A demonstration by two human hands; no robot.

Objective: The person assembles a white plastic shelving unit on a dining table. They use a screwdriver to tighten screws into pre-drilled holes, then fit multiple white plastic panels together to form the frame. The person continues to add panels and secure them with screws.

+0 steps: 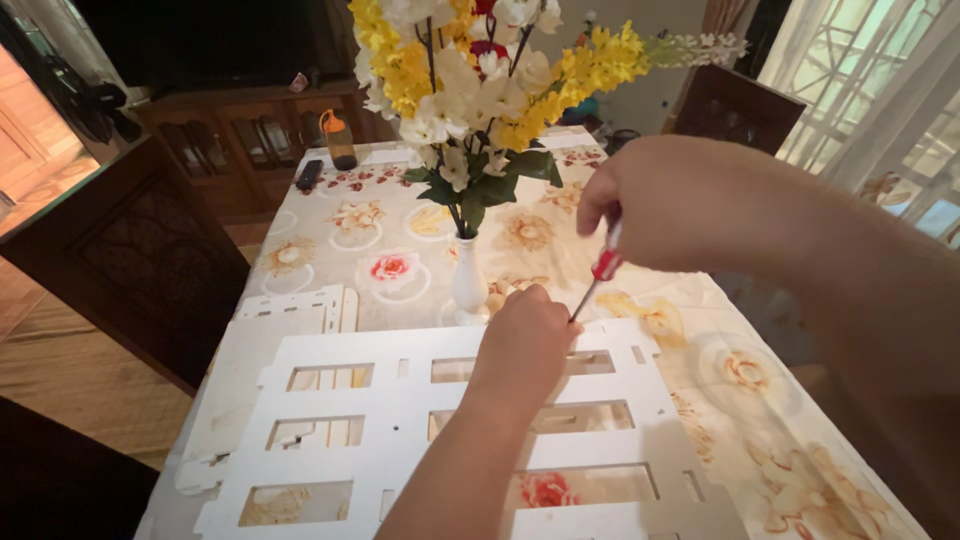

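One white vase (469, 283), holding one bunch of yellow and white flowers (480, 80). Two hands: left hand (525, 345) just in front of the vase, right hand (655, 205) to its right. One red-handled screwdriver (600, 272). One large white cut-out panel (400, 420) before the vase; further white panels (300, 310) stacked to its left, number unclear. One orange-capped bottle (338, 140) and one dark remote (309, 174) behind the vase.

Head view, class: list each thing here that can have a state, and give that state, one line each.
Right hand: gripping the screwdriver.
Screwdriver: tilted, tip down by the left hand.
Left hand: resting fisted on the white panel.
White panel: lying flat on the table.
Vase: upright, holding flowers.
Orange-capped bottle: upright, capped.
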